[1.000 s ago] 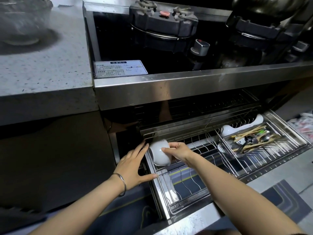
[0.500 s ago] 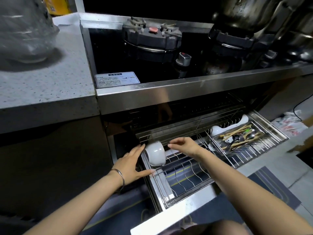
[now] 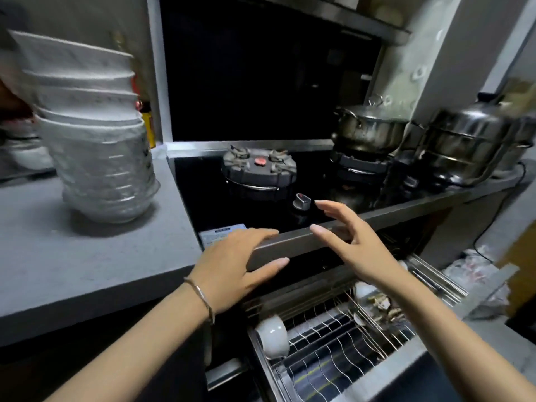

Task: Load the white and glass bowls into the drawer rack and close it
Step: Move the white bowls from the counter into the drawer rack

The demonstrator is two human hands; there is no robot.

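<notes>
A grey bench (image 3: 87, 250) is carrying a stack of bowls (image 3: 95, 140), probably glass, beside the stove (image 3: 261, 181). Both hands, left (image 3: 232, 265) and right (image 3: 356, 242), are hovering with grip wide and empty. They are now raised off the white bowl (image 3: 272, 333), which is sitting tilted in the open drawer rack (image 3: 342, 352).

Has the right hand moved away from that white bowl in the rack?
Yes. The right hand has risen off the white bowl to the stove's steel front edge.
</notes>
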